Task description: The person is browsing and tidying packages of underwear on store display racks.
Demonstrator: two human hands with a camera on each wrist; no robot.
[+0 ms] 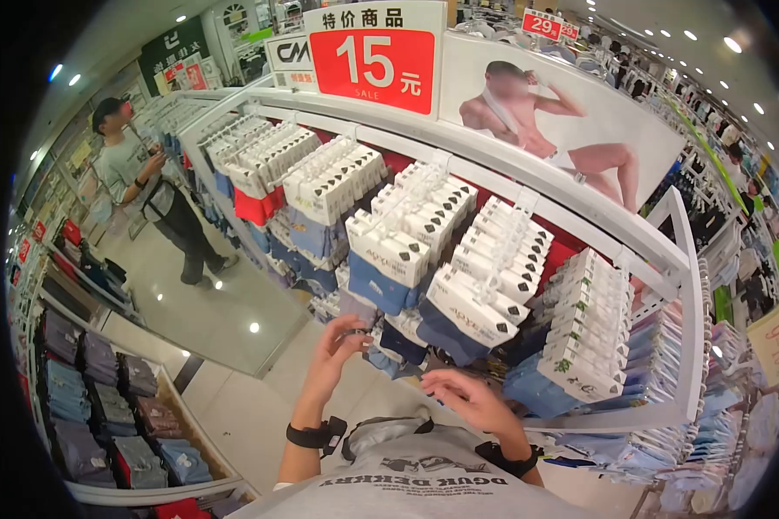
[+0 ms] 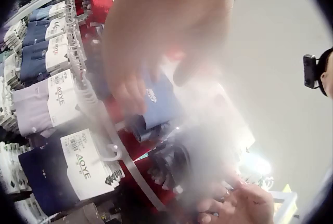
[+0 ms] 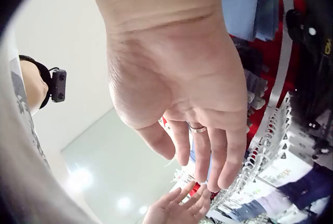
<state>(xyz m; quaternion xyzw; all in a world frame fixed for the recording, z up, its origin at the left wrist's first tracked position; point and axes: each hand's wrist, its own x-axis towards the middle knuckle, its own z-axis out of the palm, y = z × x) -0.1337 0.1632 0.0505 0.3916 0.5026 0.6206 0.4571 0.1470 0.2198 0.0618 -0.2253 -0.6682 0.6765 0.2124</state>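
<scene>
My left hand point(image 1: 336, 353) is raised in front of a hanging rack, its fingers loosely bent and nothing in them. To the right, my right hand point(image 1: 469, 398) hovers over my shirt front, palm down, with relaxed fingers and a ring point(image 3: 197, 128) on one of them. Nearest to both hands hang white-carded packs of folded underwear; a blue pack point(image 1: 381, 281) is above the left hand and a dark blue pack point(image 1: 454, 333) above the right. In the left wrist view, haze blurs the left hand point(image 2: 161, 31) in front of a blue pack point(image 2: 158, 102).
A white metal frame point(image 1: 685, 303) edges the rack, topped by a red price sign point(image 1: 372, 65). At lower left stands a bin with folded garments point(image 1: 138, 463). Another person point(image 1: 151, 186) stands on the tiled floor point(image 1: 260, 316) at left. Hangered clothes point(image 1: 666, 355) line the right side.
</scene>
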